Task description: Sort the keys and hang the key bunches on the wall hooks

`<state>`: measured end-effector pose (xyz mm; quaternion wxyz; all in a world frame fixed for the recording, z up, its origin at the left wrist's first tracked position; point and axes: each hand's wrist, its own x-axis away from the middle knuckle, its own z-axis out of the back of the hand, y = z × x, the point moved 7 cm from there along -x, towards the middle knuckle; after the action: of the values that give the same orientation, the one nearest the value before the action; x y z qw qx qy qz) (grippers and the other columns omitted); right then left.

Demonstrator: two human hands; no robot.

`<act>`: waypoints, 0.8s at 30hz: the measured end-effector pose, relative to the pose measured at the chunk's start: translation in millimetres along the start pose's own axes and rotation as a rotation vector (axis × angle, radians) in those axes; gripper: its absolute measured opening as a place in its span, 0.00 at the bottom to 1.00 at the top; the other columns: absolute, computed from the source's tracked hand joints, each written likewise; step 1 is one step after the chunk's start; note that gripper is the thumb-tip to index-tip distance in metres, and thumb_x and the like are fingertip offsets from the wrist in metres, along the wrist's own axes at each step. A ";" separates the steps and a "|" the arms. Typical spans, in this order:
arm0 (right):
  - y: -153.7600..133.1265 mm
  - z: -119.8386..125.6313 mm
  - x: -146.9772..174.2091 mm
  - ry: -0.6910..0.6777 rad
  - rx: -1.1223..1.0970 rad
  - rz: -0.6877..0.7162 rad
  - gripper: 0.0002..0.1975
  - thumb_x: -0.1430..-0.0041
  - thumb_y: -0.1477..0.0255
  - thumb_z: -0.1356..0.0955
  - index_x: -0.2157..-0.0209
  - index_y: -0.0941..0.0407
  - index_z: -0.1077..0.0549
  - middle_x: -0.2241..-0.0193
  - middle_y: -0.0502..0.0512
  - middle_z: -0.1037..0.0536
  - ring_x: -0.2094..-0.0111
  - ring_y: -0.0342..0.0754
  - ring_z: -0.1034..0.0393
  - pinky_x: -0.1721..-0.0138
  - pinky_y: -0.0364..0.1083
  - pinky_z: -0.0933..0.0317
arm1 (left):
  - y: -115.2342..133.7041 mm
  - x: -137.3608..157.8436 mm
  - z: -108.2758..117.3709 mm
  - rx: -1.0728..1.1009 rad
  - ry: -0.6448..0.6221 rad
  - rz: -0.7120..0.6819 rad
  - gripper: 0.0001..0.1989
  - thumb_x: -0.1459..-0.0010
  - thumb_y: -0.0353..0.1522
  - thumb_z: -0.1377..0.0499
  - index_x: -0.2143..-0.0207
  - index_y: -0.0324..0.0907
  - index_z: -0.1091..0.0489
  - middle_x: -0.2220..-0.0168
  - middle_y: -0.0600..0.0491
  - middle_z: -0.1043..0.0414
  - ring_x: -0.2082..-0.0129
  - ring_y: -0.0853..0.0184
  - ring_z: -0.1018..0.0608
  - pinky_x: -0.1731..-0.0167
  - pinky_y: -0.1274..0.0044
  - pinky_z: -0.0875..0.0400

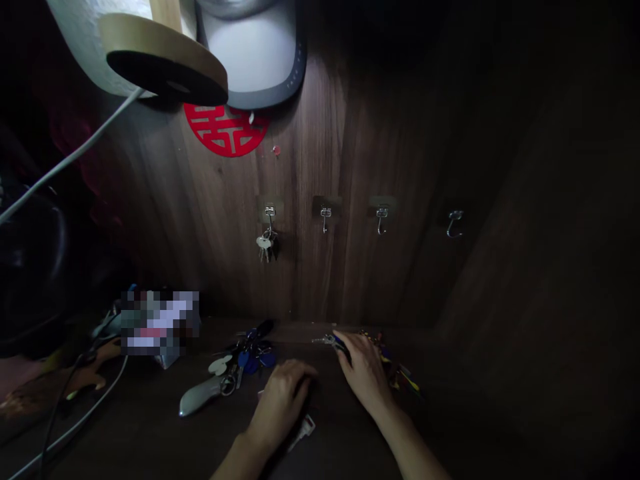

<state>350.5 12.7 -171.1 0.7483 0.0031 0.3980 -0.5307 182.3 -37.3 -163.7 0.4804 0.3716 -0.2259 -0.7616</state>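
From my remote seat I saw the bare right hand (364,367) bent over a small silver metal key (320,341) on the dark wooden shelf (340,433); its fingers hid the contact, so I could not tell whether they pinched it; the bare left hand (286,388) curled loosely, its grip also unclear to me, between a pale-headed silver key (306,427) and a blue-fobbed key bunch (253,359).
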 end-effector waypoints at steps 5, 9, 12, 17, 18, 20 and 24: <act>-3.3 -16.3 4.9 -0.092 0.070 0.089 0.26 0.48 0.80 0.36 0.47 0.49 0.33 0.58 0.53 0.22 0.51 0.55 0.34 0.45 0.59 0.51 | 5.8 1.4 -12.2 -0.153 -0.093 -0.051 0.14 0.44 0.24 0.49 0.64 0.47 0.26 0.62 0.53 0.23 0.59 0.63 0.24 0.57 0.73 0.34; -4.5 -17.5 2.7 -0.108 0.030 0.069 0.24 0.50 0.78 0.34 0.50 0.49 0.31 0.65 0.51 0.21 0.58 0.53 0.31 0.47 0.57 0.48 | 2.9 0.9 -12.8 -0.181 -0.113 -0.043 0.14 0.44 0.24 0.49 0.63 0.46 0.27 0.62 0.53 0.23 0.59 0.63 0.25 0.58 0.73 0.34; -8.6 -16.6 2.3 -0.107 0.057 0.058 0.20 0.50 0.75 0.32 0.53 0.50 0.29 0.69 0.50 0.23 0.62 0.52 0.31 0.48 0.56 0.47 | 1.5 0.9 -11.9 -0.181 -0.119 -0.030 0.14 0.43 0.24 0.49 0.64 0.46 0.27 0.61 0.52 0.24 0.58 0.62 0.25 0.57 0.73 0.34; -10.9 -16.6 3.2 -0.112 0.159 0.054 0.03 0.46 0.71 0.32 0.70 0.51 0.25 0.70 0.52 0.24 0.63 0.52 0.32 0.49 0.55 0.48 | -0.2 0.5 -11.9 -0.164 -0.109 -0.027 0.13 0.44 0.23 0.48 0.64 0.46 0.27 0.61 0.53 0.24 0.58 0.63 0.25 0.57 0.73 0.34; -11.8 -16.9 3.3 -0.116 0.166 0.071 0.04 0.46 0.72 0.32 0.72 0.51 0.25 0.70 0.52 0.24 0.63 0.52 0.32 0.49 0.55 0.48 | -0.7 0.4 -12.0 -0.162 -0.105 -0.031 0.13 0.44 0.23 0.48 0.64 0.46 0.27 0.61 0.53 0.24 0.58 0.63 0.25 0.57 0.73 0.34; -13.7 -16.4 3.0 -0.103 0.167 0.105 0.06 0.44 0.73 0.34 0.72 0.51 0.26 0.71 0.51 0.24 0.64 0.51 0.32 0.48 0.55 0.49 | -2.3 0.2 -11.6 -0.161 -0.091 -0.027 0.13 0.44 0.24 0.48 0.64 0.46 0.27 0.62 0.52 0.24 0.58 0.62 0.25 0.57 0.73 0.34; -17.5 -12.2 1.7 -0.030 0.141 0.127 0.13 0.38 0.74 0.40 0.73 0.53 0.29 0.73 0.51 0.25 0.66 0.49 0.31 0.51 0.53 0.47 | -6.5 0.0 -6.6 -0.102 -0.021 0.010 0.13 0.43 0.25 0.49 0.62 0.46 0.28 0.61 0.53 0.24 0.58 0.63 0.25 0.55 0.72 0.33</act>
<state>329.6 9.0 -173.1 0.7843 0.0731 0.3473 -0.5088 183.8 -34.3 -172.3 0.5001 0.3374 -0.1938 -0.7736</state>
